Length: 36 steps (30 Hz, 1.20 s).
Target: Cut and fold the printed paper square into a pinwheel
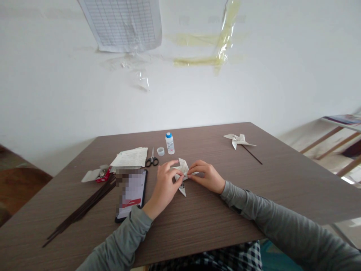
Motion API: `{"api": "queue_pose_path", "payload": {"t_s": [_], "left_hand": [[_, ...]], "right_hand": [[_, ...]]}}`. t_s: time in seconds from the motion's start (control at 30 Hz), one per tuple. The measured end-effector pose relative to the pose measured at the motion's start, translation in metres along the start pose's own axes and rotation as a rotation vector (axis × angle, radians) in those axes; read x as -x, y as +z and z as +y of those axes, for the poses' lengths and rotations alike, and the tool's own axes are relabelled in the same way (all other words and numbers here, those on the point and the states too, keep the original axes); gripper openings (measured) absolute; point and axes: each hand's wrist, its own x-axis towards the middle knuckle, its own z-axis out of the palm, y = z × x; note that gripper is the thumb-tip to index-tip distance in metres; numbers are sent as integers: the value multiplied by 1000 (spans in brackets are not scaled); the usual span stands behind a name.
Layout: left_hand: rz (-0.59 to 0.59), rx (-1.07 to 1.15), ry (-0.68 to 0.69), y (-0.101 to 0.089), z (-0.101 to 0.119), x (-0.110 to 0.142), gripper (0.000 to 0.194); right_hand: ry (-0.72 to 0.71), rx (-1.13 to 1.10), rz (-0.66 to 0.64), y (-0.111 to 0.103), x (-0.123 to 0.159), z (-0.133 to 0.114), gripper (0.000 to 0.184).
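Observation:
A pinwheel of printed paper (183,165) lies near the middle of the table, its pointed blades sticking out between my hands. My left hand (166,184) pinches it from the left, with the forefinger raised and arched. From the right, my right hand (207,176) closes thumb and fingertips on a blade near the centre. My fingers hide part of the pinwheel's middle. At the back right lies another paper pinwheel (239,140) fixed to a thin dark stick (252,154).
Left of my hands lie a phone (132,195), dark sticks (81,207), a small red box (103,174), paper sheets (130,157) and black-handled scissors (152,161). Behind my hands stand a blue-capped glue bottle (170,144) and a small clear tub (160,151). A white wall (197,101) borders the table (282,180).

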Motion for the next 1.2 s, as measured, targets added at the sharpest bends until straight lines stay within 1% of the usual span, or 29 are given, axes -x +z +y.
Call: {"api": "queue_pose_path", "payload": {"t_s": [0.17, 0.33, 0.47, 0.7, 0.83, 1.03, 1.2], "left_hand": [[-27, 5, -2, 0, 3, 1, 18], [-14, -1, 14, 5, 3, 4, 18], [-29, -2, 19, 6, 1, 5, 17], [12, -26, 94, 6, -2, 6, 19], [5, -54, 114, 5, -1, 7, 18], [9, -32, 97, 4, 0, 6, 17], [1, 13, 38, 3, -1, 4, 14]], "right_hand": [[-42, 8, 5, 4, 0, 1, 7], [-43, 39, -9, 5, 0, 3, 12], [-52, 37, -8, 4, 1, 3, 11], [-12, -11, -64, 4, -1, 3, 13], [-9, -34, -76, 3, -1, 3, 17], [-35, -15, -56, 2, -1, 1, 19], [-85, 64, -18, 2, -1, 3, 16]]}}
